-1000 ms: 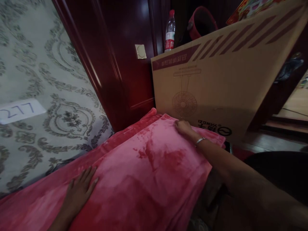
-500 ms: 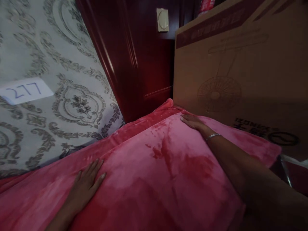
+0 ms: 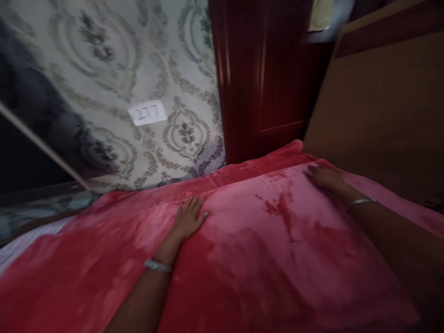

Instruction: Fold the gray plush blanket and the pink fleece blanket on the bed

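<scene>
A pink and red plush blanket (image 3: 243, 259), its upper layer folded over with a long edge, spreads in front of me. My left hand (image 3: 189, 218) lies flat on it near that folded edge, fingers spread, holding nothing. Farther off to the right, my right hand (image 3: 324, 177) rests palm down on the blanket's far corner by the fold. Its fingers look stretched out, though slightly blurred. Each wrist wears a silvery bracelet. Under the left part of the blanket, a striped cloth (image 3: 38, 238) shows.
Patterned wallpaper (image 3: 187, 132) with a paper marked 277 (image 3: 148, 112) stands behind the blanket. A dark red wooden panel (image 3: 263, 83) and a large cardboard box (image 3: 385, 106) border the far right. A dark area with a pale slanting edge (image 3: 45, 145) is at left.
My view has swung left, so the wall, panel and box sit farther right in the picture. The left hand has slid slightly forward along the blanket; the right hand stays by the far corner.
</scene>
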A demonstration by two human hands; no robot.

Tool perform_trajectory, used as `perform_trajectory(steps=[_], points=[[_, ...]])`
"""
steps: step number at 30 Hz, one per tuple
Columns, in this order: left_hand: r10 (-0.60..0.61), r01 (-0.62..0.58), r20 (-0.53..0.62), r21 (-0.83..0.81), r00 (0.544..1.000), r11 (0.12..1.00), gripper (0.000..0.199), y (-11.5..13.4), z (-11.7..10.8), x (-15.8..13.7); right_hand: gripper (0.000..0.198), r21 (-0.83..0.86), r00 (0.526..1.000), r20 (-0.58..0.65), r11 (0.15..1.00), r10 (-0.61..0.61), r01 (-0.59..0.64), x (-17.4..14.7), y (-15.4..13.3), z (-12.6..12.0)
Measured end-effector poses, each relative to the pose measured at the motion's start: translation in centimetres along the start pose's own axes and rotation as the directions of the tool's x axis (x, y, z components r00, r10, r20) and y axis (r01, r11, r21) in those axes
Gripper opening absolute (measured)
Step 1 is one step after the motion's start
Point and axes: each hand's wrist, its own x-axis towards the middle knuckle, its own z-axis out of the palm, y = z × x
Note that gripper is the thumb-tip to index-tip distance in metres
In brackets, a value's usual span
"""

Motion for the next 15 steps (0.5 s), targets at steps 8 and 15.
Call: perform_trajectory(steps=[8,15], points=[[0.053,-0.053,-0.013,-0.048,0.999,0.997,0.07,1.1,-0.2,-1.7,0.063,0.111,0.833,0.167,0.85,-0.527,0.515,-12.5,-19.7,3.6],[0.037,-0.025,0.084,-0.14,0.996,0.99,0.069,1.2,-3.9,-7.0,0.071,0.111,0.827,0.106,0.833,-0.552,0.541,-16.7,-21.1,6.2]])
